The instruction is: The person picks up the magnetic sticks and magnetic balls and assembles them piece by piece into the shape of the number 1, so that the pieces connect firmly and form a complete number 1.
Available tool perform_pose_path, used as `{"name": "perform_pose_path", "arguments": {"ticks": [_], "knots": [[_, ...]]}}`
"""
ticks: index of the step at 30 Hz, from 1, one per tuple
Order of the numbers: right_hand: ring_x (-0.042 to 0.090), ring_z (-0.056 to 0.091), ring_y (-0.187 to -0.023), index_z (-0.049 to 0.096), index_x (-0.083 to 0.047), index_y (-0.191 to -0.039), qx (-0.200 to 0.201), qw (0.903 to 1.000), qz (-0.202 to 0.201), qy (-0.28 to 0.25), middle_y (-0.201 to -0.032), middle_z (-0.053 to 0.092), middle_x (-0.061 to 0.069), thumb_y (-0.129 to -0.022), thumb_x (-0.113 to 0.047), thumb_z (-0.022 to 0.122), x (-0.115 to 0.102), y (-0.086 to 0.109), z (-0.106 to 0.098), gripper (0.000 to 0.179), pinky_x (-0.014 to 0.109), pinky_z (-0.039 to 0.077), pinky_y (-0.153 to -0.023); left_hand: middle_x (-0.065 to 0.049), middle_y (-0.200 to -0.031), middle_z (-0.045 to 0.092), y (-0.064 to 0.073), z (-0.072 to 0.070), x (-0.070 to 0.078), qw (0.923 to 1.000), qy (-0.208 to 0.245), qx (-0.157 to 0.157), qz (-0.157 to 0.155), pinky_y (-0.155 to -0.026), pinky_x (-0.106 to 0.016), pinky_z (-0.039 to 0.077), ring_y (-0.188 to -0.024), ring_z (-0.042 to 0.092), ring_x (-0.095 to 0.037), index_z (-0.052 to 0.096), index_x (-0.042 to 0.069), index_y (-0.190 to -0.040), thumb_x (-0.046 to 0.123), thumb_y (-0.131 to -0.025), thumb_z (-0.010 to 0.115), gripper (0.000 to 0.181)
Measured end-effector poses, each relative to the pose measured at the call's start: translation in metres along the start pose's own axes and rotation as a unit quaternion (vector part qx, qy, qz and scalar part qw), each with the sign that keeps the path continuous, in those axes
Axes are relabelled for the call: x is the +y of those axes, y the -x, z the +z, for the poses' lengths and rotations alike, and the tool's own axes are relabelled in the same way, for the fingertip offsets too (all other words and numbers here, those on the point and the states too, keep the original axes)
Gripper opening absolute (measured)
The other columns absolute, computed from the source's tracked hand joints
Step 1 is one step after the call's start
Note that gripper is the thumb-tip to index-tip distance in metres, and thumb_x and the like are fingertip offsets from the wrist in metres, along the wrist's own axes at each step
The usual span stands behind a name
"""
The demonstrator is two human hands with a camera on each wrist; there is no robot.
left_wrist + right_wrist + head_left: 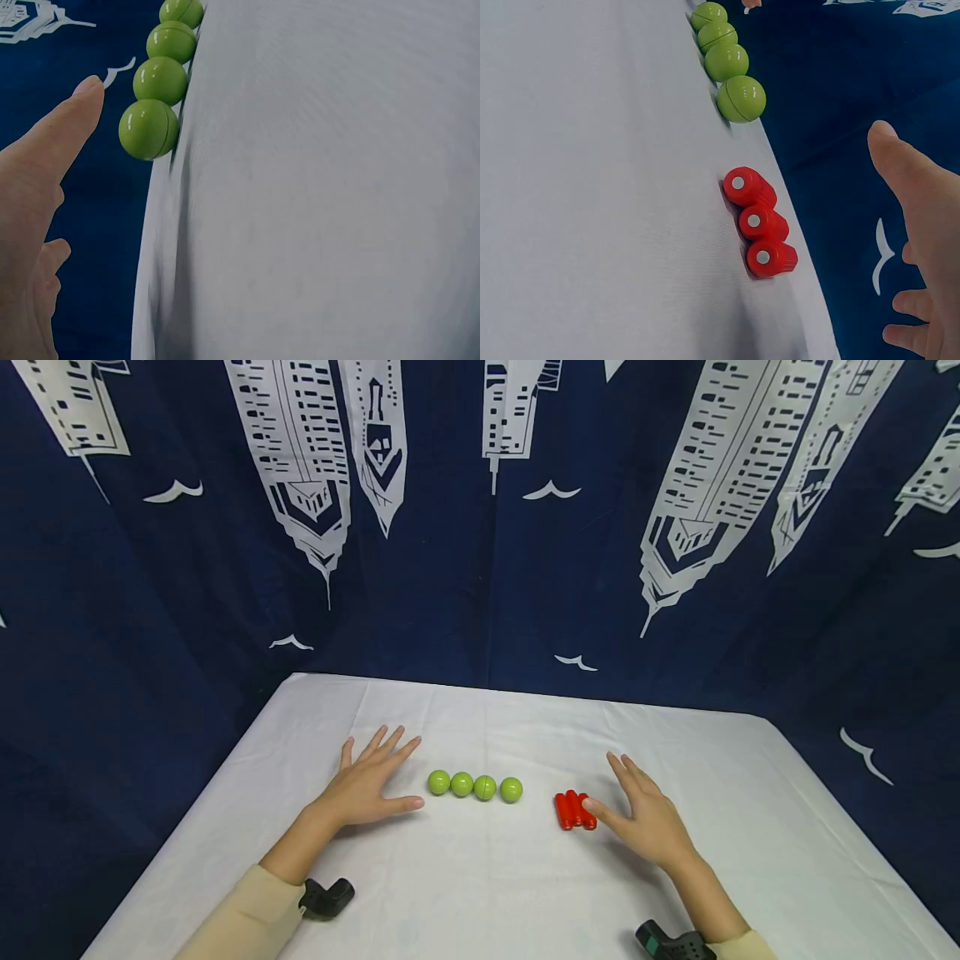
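Note:
Several shiny green balls (484, 787), each with a thin seam, lie in a row on the white cloth. To their right, three short red cylinders (566, 811) lie side by side; pale round ends show in the right wrist view, and what they are I cannot tell. My left hand (367, 785) hovers left of the row with its fingers spread, holding nothing. My right hand (648, 818) is held over the table just right of the red cylinders, fingers extended, its thumb overlapping one of them in the head view. In the wrist views both thumbs appear apart from the objects.
A white cloth (465, 885) covers the table. Behind it hangs a dark blue curtain (450, 577) printed with white buildings and birds. Black devices (327, 898) are strapped at both wrists.

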State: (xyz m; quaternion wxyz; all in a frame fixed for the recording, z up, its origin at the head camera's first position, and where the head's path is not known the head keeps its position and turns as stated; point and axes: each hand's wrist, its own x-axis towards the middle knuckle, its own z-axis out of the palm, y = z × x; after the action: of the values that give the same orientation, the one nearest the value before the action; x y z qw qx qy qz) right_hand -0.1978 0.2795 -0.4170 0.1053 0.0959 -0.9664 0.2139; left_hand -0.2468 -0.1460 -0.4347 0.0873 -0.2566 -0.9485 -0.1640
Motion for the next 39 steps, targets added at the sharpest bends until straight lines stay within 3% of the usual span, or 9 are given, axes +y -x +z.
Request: {"name": "perform_pose_path", "arguments": {"ticks": [8, 12, 18, 25, 29, 39], "knots": [[0.045, 0.033, -0.136, 0.034, -0.003, -0.15, 0.01, 0.9986, 0.016, -0.05, -0.15, 0.035, 0.024, -0.09, -0.057, 0.06, -0.002, -0.001, 0.008, 0.084, 0.068, 0.03, -0.102, -0.01, -0.156, 0.03, -0.007, 0.006, 0.009, 0.9995, 0.026, 0.009, 0.015, -0.105, -0.073, 0.005, -0.146, 0.018, -0.034, 0.035, 0.023, -0.152, 0.066, -0.08, 0.065, 0.089], [0.044, 0.036, -0.134, 0.035, -0.001, -0.149, 0.008, 0.9973, 0.03, -0.066, -0.148, 0.038, 0.024, -0.091, -0.055, 0.061, -0.004, -0.001, 0.012, 0.083, 0.065, 0.032, -0.103, -0.011, -0.154, 0.035, -0.01, 0.008, 0.013, 0.9982, 0.052, 0.009, 0.029, -0.107, -0.07, 0.012, -0.143, 0.026, -0.035, 0.038, 0.02, -0.151, 0.06, -0.079, 0.071, 0.088], [0.039, 0.054, -0.115, 0.042, 0.002, -0.143, 0.013, 0.9944, 0.059, -0.087, -0.135, 0.051, 0.025, -0.092, -0.045, 0.064, -0.008, -0.003, 0.017, 0.073, 0.057, 0.048, -0.09, -0.011, -0.145, 0.047, -0.015, 0.011, 0.02, 0.9956, 0.084, 0.0, 0.043, -0.107, -0.057, 0.032, -0.134, 0.041, -0.033, 0.044, 0.013, -0.147, 0.048, -0.082, 0.074, 0.08], [0.031, 0.06, -0.099, 0.051, 0.004, -0.134, 0.017, 0.9846, 0.125, -0.122, -0.117, 0.062, 0.02, -0.093, -0.029, 0.065, -0.011, -0.006, 0.024, 0.055, 0.043, 0.055, -0.079, -0.012, -0.137, 0.053, -0.02, 0.016, 0.028, 0.9943, 0.102, -0.012, 0.026, -0.104, -0.05, 0.039, -0.127, 0.049, -0.033, 0.049, 0.01, -0.142, 0.037, -0.08, 0.08, 0.074], [0.028, 0.062, -0.089, 0.056, 0.006, -0.126, 0.032, 0.9789, 0.15, -0.135, -0.105, 0.064, 0.016, -0.093, -0.023, 0.063, -0.012, -0.005, 0.029, 0.045, 0.035, 0.054, -0.071, -0.013, -0.133, 0.057, -0.023, 0.019, 0.033, 0.994, 0.107, 0.002, 0.023, -0.103, -0.048, 0.042, -0.123, 0.053, -0.032, 0.054, 0.008, -0.138, 0.03, -0.08, 0.081, 0.067], [0.019, 0.058, -0.076, 0.064, 0.006, -0.113, 0.056, 0.9739, 0.152, -0.158, -0.09, 0.063, 0.008, -0.091, -0.014, 0.065, -0.011, -0.003, 0.04, 0.03, 0.025, 0.046, -0.06, -0.012, -0.127, 0.06, -0.026, 0.026, 0.036, 0.9939, 0.104, 0.021, 0.033, -0.101, -0.044, 0.044, -0.119, 0.056, -0.03, 0.06, 0.006, -0.129, 0.024, -0.084, 0.078, 0.052]]}}
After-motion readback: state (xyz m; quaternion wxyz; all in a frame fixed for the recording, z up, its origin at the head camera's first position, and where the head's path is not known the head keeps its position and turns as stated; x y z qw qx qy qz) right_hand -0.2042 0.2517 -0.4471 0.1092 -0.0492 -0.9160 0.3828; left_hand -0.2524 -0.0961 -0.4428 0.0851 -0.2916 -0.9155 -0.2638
